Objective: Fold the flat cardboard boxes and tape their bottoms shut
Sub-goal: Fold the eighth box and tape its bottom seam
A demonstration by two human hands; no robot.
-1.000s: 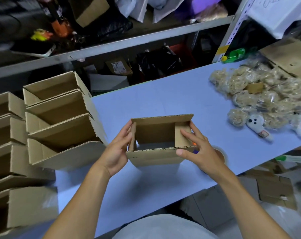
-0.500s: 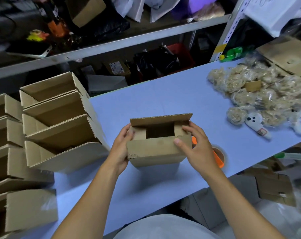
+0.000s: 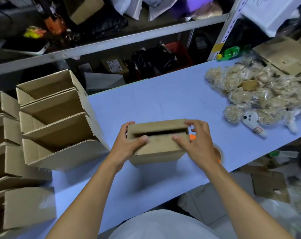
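Observation:
A small cardboard box [image 3: 159,149] stands on the pale blue table [image 3: 163,100] in front of me, its two long flaps folded nearly together with a dark slit between them. My left hand [image 3: 129,144] grips the box's left end, thumb pressing on the near flap and fingers curled over the far corner. My right hand [image 3: 196,142] holds the right end, thumb on the near flap and fingers curled over the far flap. An orange tape dispenser with a tape roll [image 3: 217,153] lies just behind my right hand, mostly hidden.
Several open folded boxes [image 3: 56,121] are stacked in rows at the left. A pile of bagged plush items [image 3: 260,99] and a white toy [image 3: 251,121] lie at the right. Flat cardboard [image 3: 284,56] sits at the far right. Shelving runs behind the table.
The box's long flaps have been folded down, closing the opening to a slit. Both hands moved from the side flaps onto the top of the box.

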